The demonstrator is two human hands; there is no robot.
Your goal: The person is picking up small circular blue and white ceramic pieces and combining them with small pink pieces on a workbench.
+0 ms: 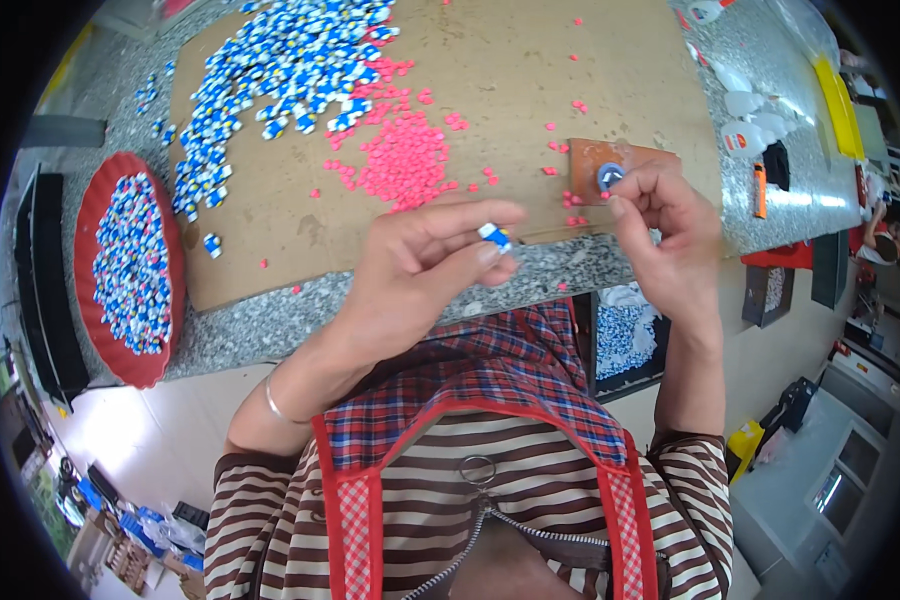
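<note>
The left hand point(425, 265) pinches a tiny blue-and-white plastic piece point(494, 237) by its sides at its two o'clock fingertips, light, rigid and probably slippery, while the right hand point(670, 235) pinches something small over the brown block point(620, 160) on the tabletop point(270, 330).

A small blue-and-white plastic piece point(494, 237) sits pinched at the left fingertips. A round grey-blue piece point(610, 177) rests on a brown block point(620, 160), touched by the right fingers.
</note>
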